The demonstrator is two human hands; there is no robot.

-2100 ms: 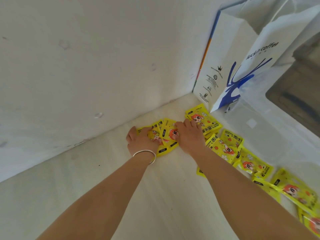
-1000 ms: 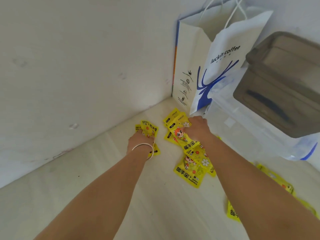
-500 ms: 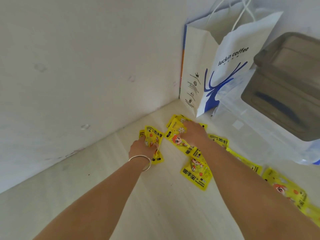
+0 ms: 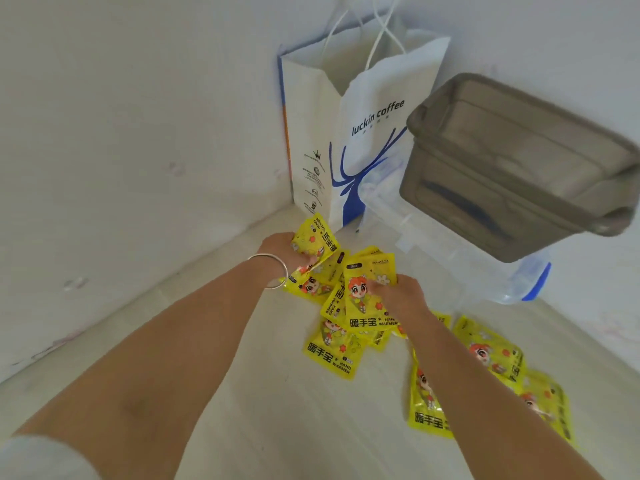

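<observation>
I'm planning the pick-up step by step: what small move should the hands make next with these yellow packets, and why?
Probably bring the right hand across and slip its packet onto the bunch that the left hand grips. Both hands hold packets close together, and loose packets on the floor need a free hand.

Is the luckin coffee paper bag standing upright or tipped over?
Upright: the paper bag stands on its base, mouth at the top, string handles pointing up.
</observation>
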